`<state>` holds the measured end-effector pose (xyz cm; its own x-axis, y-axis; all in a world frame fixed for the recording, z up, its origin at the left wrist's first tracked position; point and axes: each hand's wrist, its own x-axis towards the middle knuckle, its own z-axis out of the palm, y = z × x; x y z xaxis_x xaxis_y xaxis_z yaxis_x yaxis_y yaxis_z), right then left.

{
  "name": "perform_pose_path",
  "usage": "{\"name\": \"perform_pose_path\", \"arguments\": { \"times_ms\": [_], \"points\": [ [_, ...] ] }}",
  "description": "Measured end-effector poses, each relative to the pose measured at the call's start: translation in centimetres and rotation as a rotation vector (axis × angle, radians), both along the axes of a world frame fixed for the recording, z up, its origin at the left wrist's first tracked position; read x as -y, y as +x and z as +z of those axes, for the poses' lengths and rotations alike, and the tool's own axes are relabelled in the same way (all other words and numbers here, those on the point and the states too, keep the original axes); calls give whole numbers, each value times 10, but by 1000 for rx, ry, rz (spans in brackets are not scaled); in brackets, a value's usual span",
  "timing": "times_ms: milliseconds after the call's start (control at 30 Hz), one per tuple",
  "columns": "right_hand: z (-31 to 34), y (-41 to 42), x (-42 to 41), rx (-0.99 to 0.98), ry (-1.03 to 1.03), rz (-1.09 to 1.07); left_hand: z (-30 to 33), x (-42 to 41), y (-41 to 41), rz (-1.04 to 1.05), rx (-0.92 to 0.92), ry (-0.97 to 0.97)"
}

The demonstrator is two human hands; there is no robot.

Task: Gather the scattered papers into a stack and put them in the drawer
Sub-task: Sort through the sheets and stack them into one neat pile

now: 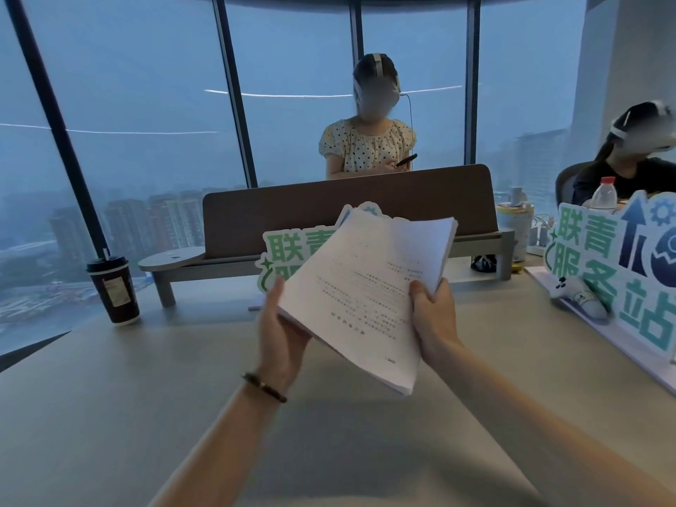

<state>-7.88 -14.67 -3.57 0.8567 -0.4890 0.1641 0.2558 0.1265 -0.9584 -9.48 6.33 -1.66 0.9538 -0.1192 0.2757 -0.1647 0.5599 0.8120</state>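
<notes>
A thick stack of white printed papers (360, 287) is held up above the desk (146, 378), tilted with its far end higher. My left hand (280, 334) grips the stack's left edge, thumb on top and fingers underneath. My right hand (431, 316) grips the right edge near the upper corner, thumb on the top sheet. A dark bead bracelet sits on my left wrist. No drawer is in view.
A dark paper coffee cup (114, 290) stands at the left. A raised shelf with a brown divider panel (347, 210) crosses the desk behind a green-lettered sign (289, 256). A larger sign (618, 265), a bottle (603, 193) and two people lie beyond.
</notes>
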Motion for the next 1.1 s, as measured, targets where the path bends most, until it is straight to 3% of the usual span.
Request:
{"name": "perform_pose_path", "arguments": {
  "times_ms": [133, 200, 367, 533, 633, 767, 967, 1100],
  "points": [
    [16, -8, 10, -25, -92, 176, 23, -41, 6, -184, -204, 147],
    [21, -12, 8, -23, -153, 229, 27, -37, 7, -200, -187, 295],
    [18, -13, 1, 87, -405, 159, 20, -31, 14, -306, -246, 497],
    [19, -19, -4, 220, -470, 112, 0, -28, 16, -142, -119, 506],
    [19, -23, -8, 271, -247, 205, -13, -20, 16, -3, -1, 453],
    [17, -31, -11, 301, -74, 352, -23, -11, 14, 131, -29, 354],
    [8, -29, -6, 134, -87, 432, -43, 1, 3, 248, -17, 435],
    [9, -24, -1, 122, -292, 358, -42, 1, 5, 308, 8, 468]
  ]
}}
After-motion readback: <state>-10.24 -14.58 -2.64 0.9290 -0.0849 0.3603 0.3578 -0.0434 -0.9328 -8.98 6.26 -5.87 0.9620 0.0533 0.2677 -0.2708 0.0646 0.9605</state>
